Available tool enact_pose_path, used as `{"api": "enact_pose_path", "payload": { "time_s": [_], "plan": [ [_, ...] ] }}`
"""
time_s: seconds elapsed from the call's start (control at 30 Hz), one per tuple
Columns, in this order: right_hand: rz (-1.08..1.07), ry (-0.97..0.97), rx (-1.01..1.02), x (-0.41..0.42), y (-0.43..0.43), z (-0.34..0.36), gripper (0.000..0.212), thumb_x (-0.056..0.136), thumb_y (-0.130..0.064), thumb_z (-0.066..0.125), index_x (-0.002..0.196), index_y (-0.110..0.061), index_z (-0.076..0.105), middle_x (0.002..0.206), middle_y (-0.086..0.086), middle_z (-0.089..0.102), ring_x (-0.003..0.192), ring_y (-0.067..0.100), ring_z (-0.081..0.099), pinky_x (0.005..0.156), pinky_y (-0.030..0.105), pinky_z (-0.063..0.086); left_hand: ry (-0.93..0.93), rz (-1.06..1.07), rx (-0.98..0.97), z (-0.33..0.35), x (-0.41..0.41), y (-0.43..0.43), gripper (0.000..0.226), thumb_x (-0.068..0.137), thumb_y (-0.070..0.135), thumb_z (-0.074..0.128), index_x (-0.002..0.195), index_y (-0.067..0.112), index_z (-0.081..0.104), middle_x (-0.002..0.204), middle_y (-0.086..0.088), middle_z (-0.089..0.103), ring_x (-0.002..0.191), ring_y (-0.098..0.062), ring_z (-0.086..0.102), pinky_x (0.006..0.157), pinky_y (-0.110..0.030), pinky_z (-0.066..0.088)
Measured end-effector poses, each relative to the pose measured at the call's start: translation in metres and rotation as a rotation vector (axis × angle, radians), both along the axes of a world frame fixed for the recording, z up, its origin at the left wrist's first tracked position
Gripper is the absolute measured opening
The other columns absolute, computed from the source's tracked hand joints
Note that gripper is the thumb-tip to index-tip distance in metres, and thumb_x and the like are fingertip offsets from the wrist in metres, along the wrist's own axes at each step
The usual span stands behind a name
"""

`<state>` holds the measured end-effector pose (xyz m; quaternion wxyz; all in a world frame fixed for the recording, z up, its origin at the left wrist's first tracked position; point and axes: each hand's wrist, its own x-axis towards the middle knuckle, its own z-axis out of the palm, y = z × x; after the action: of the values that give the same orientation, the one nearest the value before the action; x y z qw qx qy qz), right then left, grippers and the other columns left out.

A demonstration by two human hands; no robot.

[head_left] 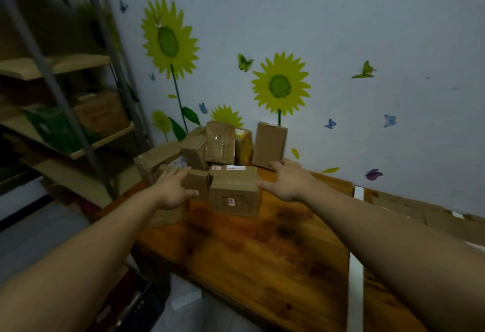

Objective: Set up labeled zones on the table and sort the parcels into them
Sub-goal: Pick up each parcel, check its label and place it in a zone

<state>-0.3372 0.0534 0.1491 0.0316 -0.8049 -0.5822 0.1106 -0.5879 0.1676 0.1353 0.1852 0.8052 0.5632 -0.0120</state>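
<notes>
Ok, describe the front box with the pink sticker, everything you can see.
The front box is brown cardboard, closed, upright on the wooden table ahead of the pile. A pink-and-white sticker sits on its near face, white labels on its top. A smaller box abuts its left side; the right hand thumb seems to touch its upper right edge.

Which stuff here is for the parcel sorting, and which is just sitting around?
For the job: pile of parcels, white tape strip, table, left hand, right hand.
Just there: metal shelves, sunflower stickers, butterfly stickers.
</notes>
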Motion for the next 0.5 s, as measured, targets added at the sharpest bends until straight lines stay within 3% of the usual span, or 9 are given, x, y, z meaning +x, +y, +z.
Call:
{"api": "enact_pose_path", "payload": {
  "time_s": [0.3,0.4,0.5],
  "plan": [
    [0.010,0.082,-0.064,-0.002,0.111,-0.064,0.082,0.088,-0.062,0.051,0.153,-0.022,0.020,0.152,0.011,0.030,0.137,0.031,0.031,0.110,0.042,0.032,0.058,-0.114,-0.031,-0.039,0.026,0.074,0.079,0.090,0.044,0.056,0.151,0.028,0.009,0.160,-0.002,0.003,0.147,-0.025,0.000,0.118,-0.043,0.008],
    [-0.045,0.191,-0.120,0.004,0.139,-0.094,0.086,0.089,-0.057,0.054,0.155,-0.028,0.006,0.159,0.009,0.017,0.143,0.032,0.022,0.114,0.045,0.025,0.051,-0.181,-0.108,-0.057,0.053,0.103,0.077,0.090,0.040,0.056,0.151,0.029,0.009,0.160,-0.002,0.003,0.146,-0.026,0.005,0.118,-0.044,0.012],
    [-0.085,0.243,-0.223,0.011,0.154,-0.129,0.086,0.089,-0.058,0.054,0.153,-0.039,0.000,0.162,0.007,-0.009,0.147,0.038,0.008,0.117,0.052,0.016,0.069,-0.228,-0.169,-0.082,0.076,0.127,0.074,0.091,0.039,0.054,0.151,0.032,0.011,0.159,-0.003,0.010,0.144,-0.029,0.013,0.117,-0.045,0.019]
  ]
}}
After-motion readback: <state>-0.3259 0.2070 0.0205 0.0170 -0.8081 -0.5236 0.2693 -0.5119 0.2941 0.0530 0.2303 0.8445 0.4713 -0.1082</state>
